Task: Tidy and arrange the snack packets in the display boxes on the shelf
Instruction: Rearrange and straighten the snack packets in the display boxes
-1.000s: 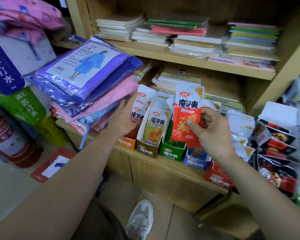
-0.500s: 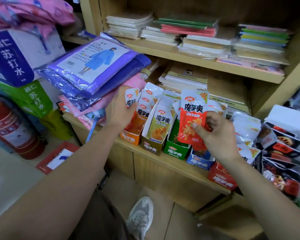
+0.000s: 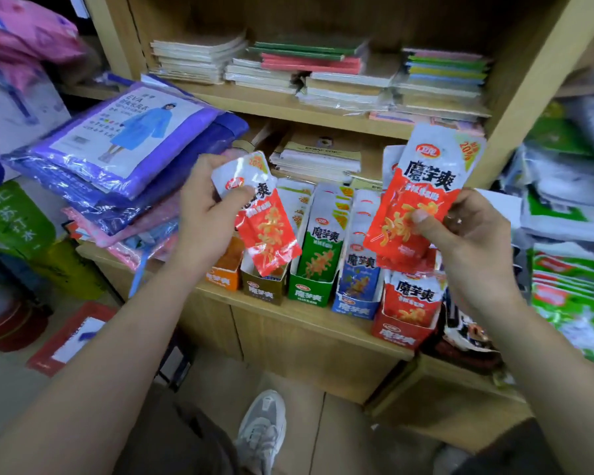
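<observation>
Over shelf-edge boxes [image 3: 309, 293], L hand [image 3: 206, 210] & R hand [image 3: 470, 231] hold red pkts [image 3: 422, 186].

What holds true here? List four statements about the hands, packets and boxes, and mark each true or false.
1. The left hand grips a red packet. True.
2. The right hand is empty. False: the right hand pinches a raised packet, also red.
3. The green box ends the row on the right. False: the red box does; the green box stands mid-row.
4. Notebooks lie stacked on the shelf above. True.
</observation>
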